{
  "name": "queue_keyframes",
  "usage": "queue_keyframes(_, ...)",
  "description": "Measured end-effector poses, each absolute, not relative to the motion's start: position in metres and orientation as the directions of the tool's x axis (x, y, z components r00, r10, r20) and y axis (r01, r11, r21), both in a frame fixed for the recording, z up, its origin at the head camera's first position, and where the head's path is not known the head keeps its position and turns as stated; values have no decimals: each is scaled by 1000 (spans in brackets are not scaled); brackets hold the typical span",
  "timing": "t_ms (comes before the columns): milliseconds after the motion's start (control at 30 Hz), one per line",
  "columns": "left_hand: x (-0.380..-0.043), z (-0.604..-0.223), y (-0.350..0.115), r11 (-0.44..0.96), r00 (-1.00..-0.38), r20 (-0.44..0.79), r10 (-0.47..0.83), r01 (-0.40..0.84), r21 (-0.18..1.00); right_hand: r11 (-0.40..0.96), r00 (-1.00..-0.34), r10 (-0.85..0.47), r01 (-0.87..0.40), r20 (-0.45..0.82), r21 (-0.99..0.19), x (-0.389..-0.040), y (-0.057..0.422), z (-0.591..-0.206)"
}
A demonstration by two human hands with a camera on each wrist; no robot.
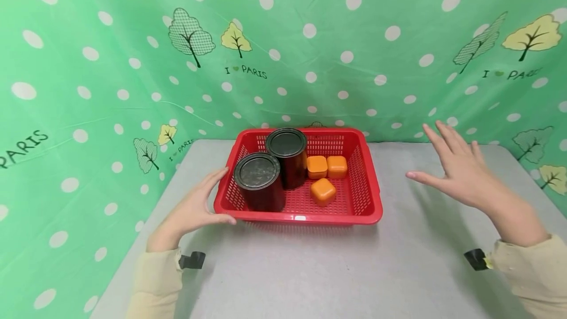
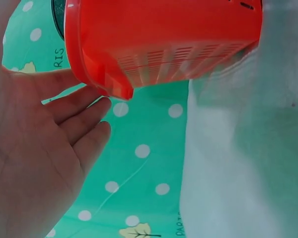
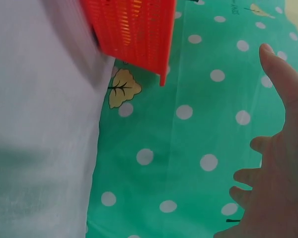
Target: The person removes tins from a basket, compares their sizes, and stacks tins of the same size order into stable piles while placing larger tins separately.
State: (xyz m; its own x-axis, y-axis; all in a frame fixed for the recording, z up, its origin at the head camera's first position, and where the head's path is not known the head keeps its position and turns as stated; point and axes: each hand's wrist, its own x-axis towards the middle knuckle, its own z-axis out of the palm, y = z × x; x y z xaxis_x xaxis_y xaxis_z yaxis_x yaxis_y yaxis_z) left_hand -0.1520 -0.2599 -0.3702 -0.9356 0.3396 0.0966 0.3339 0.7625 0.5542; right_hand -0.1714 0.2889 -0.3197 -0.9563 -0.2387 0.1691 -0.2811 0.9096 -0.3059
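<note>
A red plastic basket [image 1: 301,218] stands on the table. Inside it, two dark cans with black lids are on the left: a front can [image 1: 259,181] and a rear can [image 1: 288,154]. Several orange rounded blocks [image 1: 323,192] lie to their right. My left hand [image 1: 195,208] is at the basket's left front corner, thumb and fingers spread. In the left wrist view its straight fingers [image 2: 82,106] reach the rim, but whether they bear on it I cannot tell. Apart from the basket, my right hand [image 1: 465,176] hovers to its right with fingers spread, holding nothing.
A grey-white cloth [image 1: 310,274] covers the table. Behind and to the left rises a green curtain [image 1: 283,78] with white dots and printed trees. Dark straps with small mounts [image 1: 193,260] sit at both wrists.
</note>
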Motion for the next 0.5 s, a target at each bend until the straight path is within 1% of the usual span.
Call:
queue_keyframes(267,-150,-376,-263,746,-941,120,318,326,581,883,-946,-262,-315,192,-348,-173,277,-319)
queue_keyframes(500,-153,-379,-263,683,-933,150,327,343,645,843,-939,-251,-332,235,-423,-174,263,-315)
